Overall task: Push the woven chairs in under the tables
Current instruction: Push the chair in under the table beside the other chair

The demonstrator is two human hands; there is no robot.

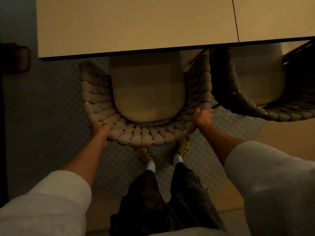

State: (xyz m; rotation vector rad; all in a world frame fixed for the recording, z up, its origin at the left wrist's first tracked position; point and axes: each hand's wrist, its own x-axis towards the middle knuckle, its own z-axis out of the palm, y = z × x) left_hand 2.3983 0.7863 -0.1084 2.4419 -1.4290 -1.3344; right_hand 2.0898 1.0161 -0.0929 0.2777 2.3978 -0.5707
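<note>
A beige woven chair (pixel 144 135) with a curved braided back and a smooth seat cushion (pixel 147 92) stands right in front of me. The front of its seat lies under the edge of a pale table (pixel 133 26). My left hand (pixel 100 129) grips the left end of the curved back. My right hand (pixel 202 116) grips the right end of the back. Both arms are stretched forward and down.
A second woven chair (pixel 252 106) sits to the right, partly under the adjoining table top (pixel 276 16). The floor is small grey tiles (pixel 56 116). My feet in yellow shoes (pixel 183 146) stand just behind the chair. A dark object (pixel 15 57) is at the far left.
</note>
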